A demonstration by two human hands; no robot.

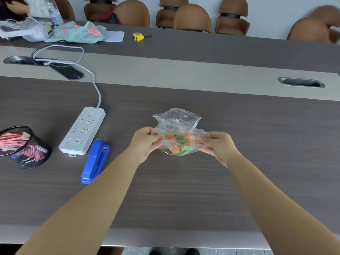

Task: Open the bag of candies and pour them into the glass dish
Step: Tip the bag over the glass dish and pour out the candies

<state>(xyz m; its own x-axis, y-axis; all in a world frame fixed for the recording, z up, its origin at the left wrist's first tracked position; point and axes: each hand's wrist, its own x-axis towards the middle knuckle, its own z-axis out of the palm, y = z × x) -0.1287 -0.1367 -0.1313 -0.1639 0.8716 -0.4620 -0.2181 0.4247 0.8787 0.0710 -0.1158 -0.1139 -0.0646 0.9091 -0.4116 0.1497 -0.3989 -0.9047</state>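
A clear plastic zip bag (179,119) hangs between my two hands above the dark wooden table. Orange and green candies (179,141) show through its lower part. My left hand (147,143) pinches the bag's left edge and my right hand (217,144) pinches its right edge. The bag's mouth with a red strip points away from me. Beneath the bag a thin yellow-green curved rim (166,152) of the glass dish peeks out; most of the dish is hidden by the bag and candies.
A blue stapler (95,161) and a white power strip (82,130) lie left of my hands. A black mesh cup (24,146) with clips stands at the far left. A yellow tape measure (138,36), cloth and chairs are at the back.
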